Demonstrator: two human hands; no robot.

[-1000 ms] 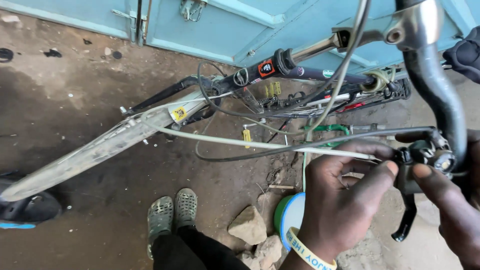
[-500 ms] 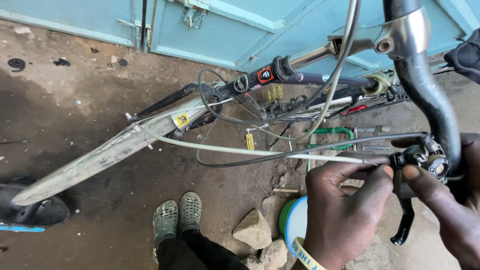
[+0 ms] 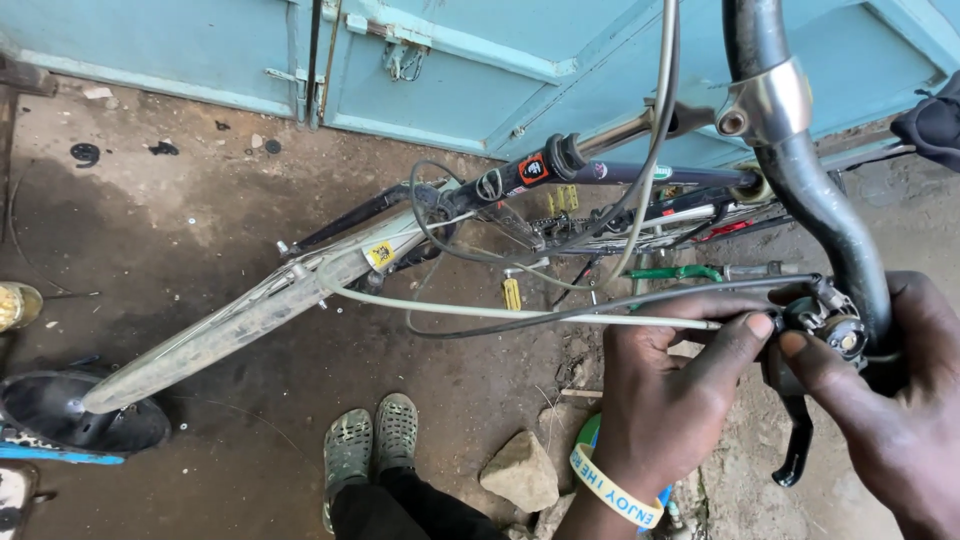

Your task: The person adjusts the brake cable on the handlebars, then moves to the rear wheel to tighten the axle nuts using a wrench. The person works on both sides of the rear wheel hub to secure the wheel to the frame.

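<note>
Bare concrete yard floor [image 3: 180, 250], stained dark, backed by pale blue metal doors [image 3: 480, 90]; viewed from above.

Nearest: left hand [image 3: 670, 400], yellow wristband [image 3: 610, 490], thumb and forefinger closed in a pinch on the pale cable housing [image 3: 520, 313] where it enters the brake lever clamp [image 3: 835, 330]. Right hand [image 3: 890, 410], fingers curled round the black handlebar [image 3: 830, 220], thumb tip pressed against the clamp; a holding grip, not open. Black brake lever blade [image 3: 797, 450] hangs below the clamp.

Handling, as judged: housing is light and springy, bends in a long arc yet resists kinking; probably slick and dusty, so best pinched close to its end, as now. Clamp and lever are rigid metal, small parts, easy to drop; steady them against the bar.

Middle: stone [image 3: 520, 470] and green-blue rim of a round tub [image 3: 590, 435] beside the wrist; contents hidden. Two grey-green clogs [image 3: 372, 445] below.

Farther: second bicycle [image 3: 500, 230] lying on its side, long grey mudguard [image 3: 230, 325], looped cables. Black bowl-shaped part [image 3: 80, 415] at left edge appears to hold nothing; a yellowish jar [image 3: 15, 305] beyond it, contents unclear.
</note>
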